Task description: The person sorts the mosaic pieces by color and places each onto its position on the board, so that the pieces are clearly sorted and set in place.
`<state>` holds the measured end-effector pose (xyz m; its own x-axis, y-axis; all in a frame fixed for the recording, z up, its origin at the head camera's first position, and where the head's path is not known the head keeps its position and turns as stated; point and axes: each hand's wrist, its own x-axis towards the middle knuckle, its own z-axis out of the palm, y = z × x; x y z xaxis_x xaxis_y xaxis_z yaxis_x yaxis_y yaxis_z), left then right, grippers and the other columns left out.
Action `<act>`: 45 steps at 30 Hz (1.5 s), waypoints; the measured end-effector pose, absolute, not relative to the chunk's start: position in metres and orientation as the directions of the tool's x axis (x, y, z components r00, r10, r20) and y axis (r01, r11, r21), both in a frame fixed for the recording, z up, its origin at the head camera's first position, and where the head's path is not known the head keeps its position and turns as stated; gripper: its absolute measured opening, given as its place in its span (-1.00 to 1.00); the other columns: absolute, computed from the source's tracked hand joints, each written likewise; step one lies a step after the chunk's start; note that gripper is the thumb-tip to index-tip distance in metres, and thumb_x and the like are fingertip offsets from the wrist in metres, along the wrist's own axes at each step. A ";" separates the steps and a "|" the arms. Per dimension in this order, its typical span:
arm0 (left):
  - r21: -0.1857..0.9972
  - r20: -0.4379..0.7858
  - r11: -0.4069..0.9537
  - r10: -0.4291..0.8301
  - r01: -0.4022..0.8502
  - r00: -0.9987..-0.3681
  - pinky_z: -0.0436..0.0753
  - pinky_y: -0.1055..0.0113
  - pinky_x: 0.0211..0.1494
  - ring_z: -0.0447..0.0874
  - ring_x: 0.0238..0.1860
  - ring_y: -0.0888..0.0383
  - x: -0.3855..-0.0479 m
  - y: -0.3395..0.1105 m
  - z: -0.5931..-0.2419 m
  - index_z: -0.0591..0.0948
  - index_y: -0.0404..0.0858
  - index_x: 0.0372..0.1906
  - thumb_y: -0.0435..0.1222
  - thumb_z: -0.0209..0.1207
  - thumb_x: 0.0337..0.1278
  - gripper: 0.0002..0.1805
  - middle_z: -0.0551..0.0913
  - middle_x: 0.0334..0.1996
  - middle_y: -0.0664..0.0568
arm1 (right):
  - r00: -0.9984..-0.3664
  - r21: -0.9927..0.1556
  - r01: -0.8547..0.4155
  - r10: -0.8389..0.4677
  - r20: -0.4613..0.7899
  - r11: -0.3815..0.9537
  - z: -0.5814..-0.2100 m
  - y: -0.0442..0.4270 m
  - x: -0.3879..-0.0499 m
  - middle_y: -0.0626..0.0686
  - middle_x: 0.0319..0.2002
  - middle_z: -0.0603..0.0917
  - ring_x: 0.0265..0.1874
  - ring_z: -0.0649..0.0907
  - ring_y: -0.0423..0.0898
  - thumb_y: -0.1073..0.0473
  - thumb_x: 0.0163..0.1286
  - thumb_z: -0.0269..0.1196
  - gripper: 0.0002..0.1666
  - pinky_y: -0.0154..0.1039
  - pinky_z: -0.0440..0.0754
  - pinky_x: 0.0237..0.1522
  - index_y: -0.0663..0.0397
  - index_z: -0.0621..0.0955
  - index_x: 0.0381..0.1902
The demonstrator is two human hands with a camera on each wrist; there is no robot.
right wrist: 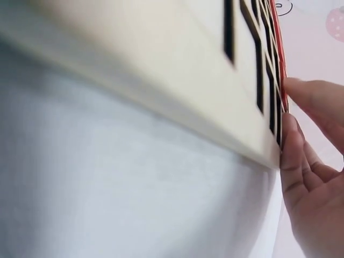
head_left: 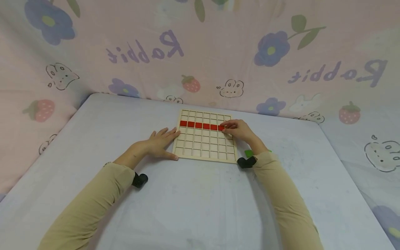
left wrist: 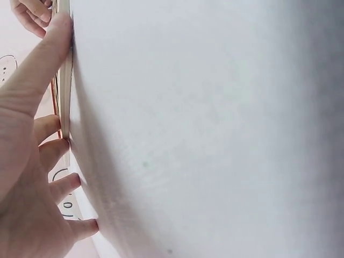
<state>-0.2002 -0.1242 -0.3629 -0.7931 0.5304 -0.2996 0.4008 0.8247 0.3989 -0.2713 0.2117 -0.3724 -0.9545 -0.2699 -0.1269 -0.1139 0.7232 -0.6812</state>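
A pale wooden grid board (head_left: 197, 143) lies on the white table, with a row of red square tiles (head_left: 198, 125) across its upper part. My left hand (head_left: 160, 143) is spread at the board's left side, fingertips and thumb touching its edge; the left wrist view shows the thumb (left wrist: 45, 64) against the board's side. At the right end of the red row, my right hand (head_left: 240, 131) pinches the last red tile (head_left: 220, 128) between thumb and fingers. From the right wrist, that hand (right wrist: 317, 177) appears at the board's far edge, partly covering the tile.
Green pieces (head_left: 248, 153) lie right of the board, partly hidden by the right forearm. Black wrist devices (head_left: 140, 180) stick out by both sleeves. A pink patterned cloth (head_left: 200, 52) hangs behind the table (head_left: 187, 208).
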 end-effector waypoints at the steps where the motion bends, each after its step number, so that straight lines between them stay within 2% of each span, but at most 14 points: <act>1: 0.398 -0.300 0.825 0.531 0.402 -0.793 -0.25 -0.35 0.42 -0.34 0.52 -0.25 -0.200 -0.124 -0.363 -0.09 -0.21 0.53 0.12 0.25 0.08 0.09 -0.20 0.55 -0.13 | -0.955 -0.687 -0.108 -0.267 -0.128 0.719 -0.373 0.213 -0.271 0.18 0.01 0.61 -0.02 0.57 0.07 0.12 0.34 0.25 -0.57 -0.06 0.48 0.06 0.05 0.60 0.15; 7: 0.397 -0.302 0.825 0.531 0.402 -0.792 -0.25 -0.35 0.42 -0.34 0.52 -0.25 -0.201 -0.123 -0.364 -0.09 -0.21 0.53 0.13 0.25 0.08 0.10 -0.21 0.55 -0.14 | -0.961 -0.740 -0.067 -0.243 -0.132 0.669 -0.374 0.218 -0.268 0.15 0.01 0.63 -0.01 0.59 0.03 0.11 0.32 0.27 -0.57 -0.11 0.48 0.10 0.01 0.60 0.15; 20: 0.399 -0.303 0.829 0.523 0.392 -0.797 -0.26 -0.35 0.42 -0.33 0.51 -0.27 -0.200 -0.124 -0.363 -0.08 -0.22 0.53 0.12 0.26 0.07 0.09 -0.21 0.55 -0.14 | -0.963 -0.767 -0.075 -0.244 -0.109 0.638 -0.366 0.234 -0.253 0.20 0.08 0.61 0.05 0.61 0.09 0.09 0.33 0.27 -0.55 -0.24 0.55 -0.08 0.08 0.58 0.15; 24: 0.405 -0.304 0.827 0.523 0.389 -0.796 -0.27 -0.34 0.43 -0.34 0.51 -0.27 -0.200 -0.124 -0.364 -0.07 -0.21 0.53 0.13 0.26 0.06 0.10 -0.21 0.55 -0.14 | -0.962 -0.777 -0.073 -0.251 -0.112 0.625 -0.365 0.241 -0.249 0.23 0.09 0.59 0.06 0.61 0.12 0.09 0.34 0.26 -0.53 -0.18 0.58 -0.07 0.11 0.57 0.17; 28: 0.409 -0.293 0.823 0.528 0.395 -0.797 -0.26 -0.35 0.42 -0.32 0.51 -0.28 -0.200 -0.125 -0.365 -0.07 -0.22 0.53 0.13 0.26 0.06 0.10 -0.20 0.55 -0.14 | -0.958 -0.770 -0.058 -0.253 -0.137 0.636 -0.353 0.240 -0.237 0.29 0.15 0.54 0.10 0.57 0.18 0.12 0.38 0.21 -0.51 -0.01 0.57 0.03 0.21 0.52 0.21; 31: 0.411 -0.288 0.821 0.530 0.397 -0.798 -0.25 -0.36 0.42 -0.31 0.51 -0.28 -0.200 -0.125 -0.365 -0.06 -0.22 0.53 0.13 0.26 0.06 0.10 -0.19 0.55 -0.15 | -0.958 -0.751 -0.057 -0.247 -0.144 0.658 -0.353 0.244 -0.235 0.28 0.15 0.54 0.07 0.59 0.17 0.11 0.39 0.20 -0.52 -0.01 0.58 0.01 0.18 0.52 0.21; 35: 0.413 -0.290 0.821 0.529 0.394 -0.798 -0.26 -0.36 0.42 -0.32 0.51 -0.28 -0.199 -0.124 -0.364 -0.07 -0.22 0.53 0.13 0.26 0.06 0.10 -0.20 0.54 -0.15 | -0.961 -0.735 -0.064 -0.241 -0.138 0.675 -0.364 0.255 -0.241 0.20 0.11 0.58 0.04 0.61 0.10 0.02 0.35 0.25 -0.51 -0.16 0.58 -0.06 0.06 0.56 0.18; 39: 0.414 -0.289 0.820 0.530 0.396 -0.797 -0.26 -0.37 0.41 -0.33 0.51 -0.29 -0.200 -0.124 -0.365 -0.07 -0.22 0.53 0.13 0.25 0.07 0.10 -0.20 0.54 -0.15 | -0.961 -0.718 -0.063 -0.237 -0.145 0.693 -0.363 0.259 -0.237 0.18 0.10 0.59 0.03 0.61 0.09 -0.01 0.33 0.26 -0.49 -0.21 0.56 -0.07 0.06 0.56 0.18; 45: 0.408 -0.291 0.821 0.531 0.399 -0.796 -0.25 -0.37 0.41 -0.33 0.51 -0.29 -0.201 -0.124 -0.365 -0.08 -0.22 0.53 0.14 0.26 0.06 0.10 -0.20 0.55 -0.14 | -0.956 -0.708 -0.079 -0.256 -0.146 0.702 -0.360 0.265 -0.231 0.17 0.04 0.62 -0.09 0.63 0.02 0.00 0.31 0.28 -0.50 -0.26 0.58 -0.15 0.06 0.58 0.16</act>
<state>-0.2005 -0.1245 -0.3650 -0.7959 0.5310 -0.2908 0.3988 0.8212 0.4082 -0.2309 0.2646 -0.3602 -0.9556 -0.2555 -0.1465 -0.0792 0.7019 -0.7079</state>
